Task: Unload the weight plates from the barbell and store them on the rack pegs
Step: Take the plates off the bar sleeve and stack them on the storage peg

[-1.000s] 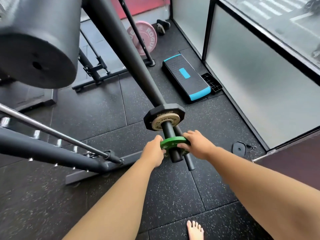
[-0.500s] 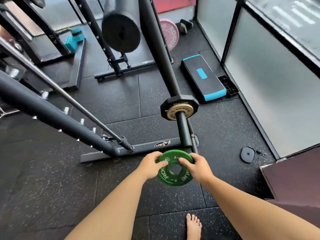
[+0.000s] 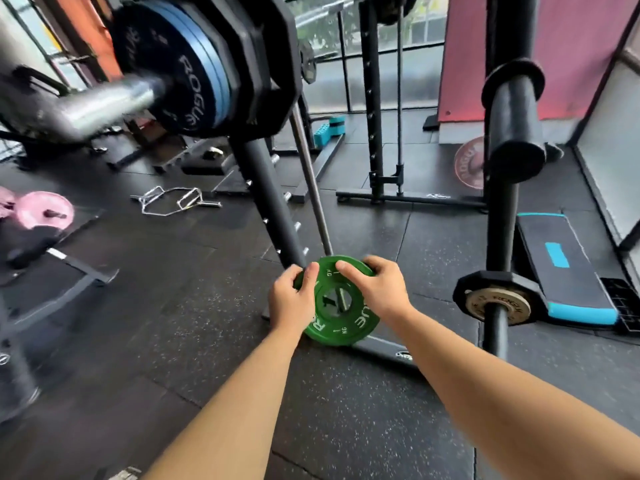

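Green plate (image 3: 346,332), left grip (image 3: 289,303) & right grip (image 3: 379,292) curled round rim (w/ thumbs on face)

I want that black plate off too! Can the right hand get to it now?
Probably not yet: the right hand and left hand both hold the green plate. Nothing blocks the way to the black plate.

This is a gym: speckled rubber floor (image 3: 173,341), a black rack upright (image 3: 266,202), weight plates (image 3: 194,64) stacked above it, a trap bar (image 3: 173,200) to its left, an aerobic step (image 3: 571,289) to its right.
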